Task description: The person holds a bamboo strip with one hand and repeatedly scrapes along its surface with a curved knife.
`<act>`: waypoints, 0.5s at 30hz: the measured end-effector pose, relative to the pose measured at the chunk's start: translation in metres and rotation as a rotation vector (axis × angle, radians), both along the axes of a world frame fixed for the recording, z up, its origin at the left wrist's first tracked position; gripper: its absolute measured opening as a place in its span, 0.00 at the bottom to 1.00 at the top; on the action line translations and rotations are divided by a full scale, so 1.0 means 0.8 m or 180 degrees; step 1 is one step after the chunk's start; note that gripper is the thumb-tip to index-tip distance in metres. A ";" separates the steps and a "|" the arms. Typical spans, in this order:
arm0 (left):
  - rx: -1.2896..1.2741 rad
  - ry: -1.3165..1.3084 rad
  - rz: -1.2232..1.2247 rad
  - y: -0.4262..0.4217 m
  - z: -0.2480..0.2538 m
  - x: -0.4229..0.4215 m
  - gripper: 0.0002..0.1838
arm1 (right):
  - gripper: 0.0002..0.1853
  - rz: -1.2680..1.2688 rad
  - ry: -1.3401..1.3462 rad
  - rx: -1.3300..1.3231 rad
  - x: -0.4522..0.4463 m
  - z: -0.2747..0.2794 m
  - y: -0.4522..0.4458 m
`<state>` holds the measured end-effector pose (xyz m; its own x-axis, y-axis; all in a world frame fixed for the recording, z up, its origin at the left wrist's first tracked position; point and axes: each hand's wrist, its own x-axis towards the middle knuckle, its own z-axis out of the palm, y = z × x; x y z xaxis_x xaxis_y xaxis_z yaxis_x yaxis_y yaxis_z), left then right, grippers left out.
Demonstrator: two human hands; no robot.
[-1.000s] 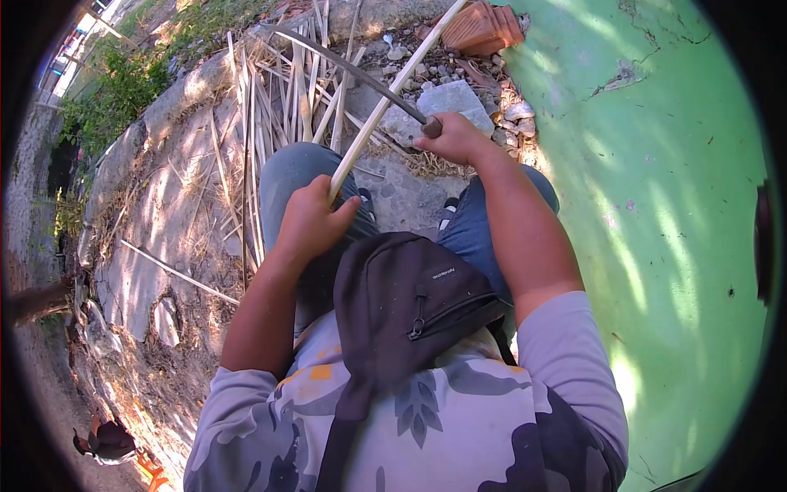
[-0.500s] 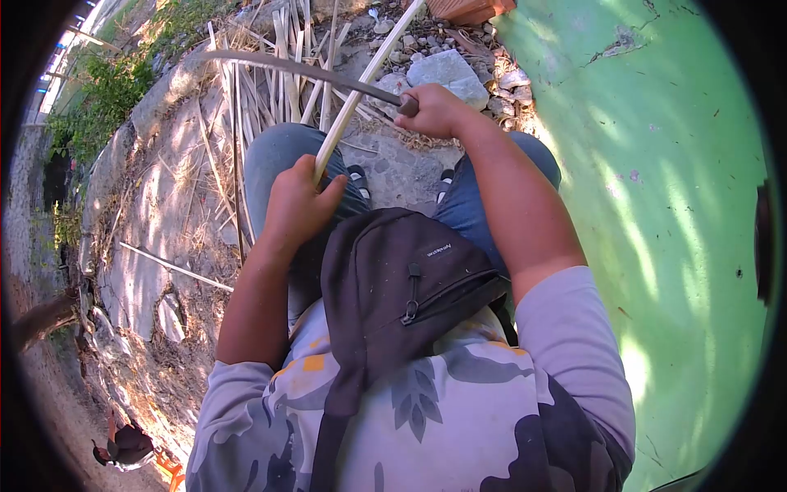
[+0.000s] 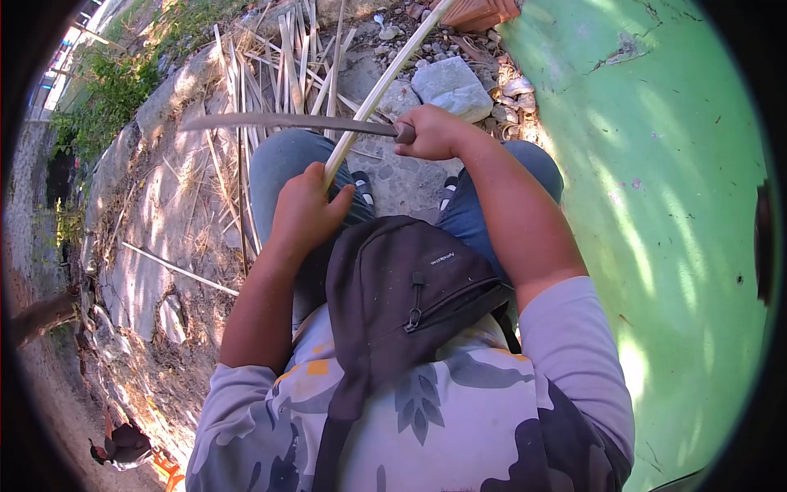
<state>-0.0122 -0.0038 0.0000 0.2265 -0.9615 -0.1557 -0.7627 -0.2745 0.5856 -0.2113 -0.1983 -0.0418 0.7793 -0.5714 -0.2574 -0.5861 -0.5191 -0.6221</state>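
My left hand [image 3: 305, 211] is closed around the lower end of a long, pale wooden strip [image 3: 384, 84], which slants up and away to the right. The handle of a machete [image 3: 275, 120] sits in my right hand [image 3: 436, 134], gripped tight. Its long dark blade points left and crosses the strip above my left hand. Whether the edge touches the strip or only passes over it, I cannot tell. Both hands are above my bent knees, and a dark sling bag [image 3: 402, 287] lies against my chest.
Several loose pale strips [image 3: 291, 66] lie piled on the ground ahead. A large stone [image 3: 452, 88] and rubble are beyond my right hand, near a reddish brick [image 3: 475, 12]. A green painted surface [image 3: 656, 205] borders my right side. One thin stick [image 3: 176, 269] lies at left.
My right hand and the machete have moved down along the strip, toward my left hand. The blade now lies nearly level. My left hand still grips the strip.
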 end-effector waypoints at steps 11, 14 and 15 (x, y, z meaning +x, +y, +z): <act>-0.0097 0.0036 0.0018 0.002 -0.001 0.004 0.21 | 0.16 -0.0556 -0.0243 0.0002 -0.013 -0.008 -0.015; -0.0175 0.0055 0.0049 0.002 -0.007 0.002 0.21 | 0.14 -0.0209 -0.0186 -0.0122 -0.004 0.005 0.005; -0.0140 0.0047 0.0016 0.002 -0.006 0.001 0.21 | 0.14 -0.0110 -0.0095 -0.0203 -0.005 0.008 0.007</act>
<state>-0.0110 -0.0021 -0.0048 0.2294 -0.9663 -0.1168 -0.7526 -0.2521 0.6083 -0.2154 -0.1929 -0.0350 0.7656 -0.6125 -0.1966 -0.5860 -0.5381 -0.6058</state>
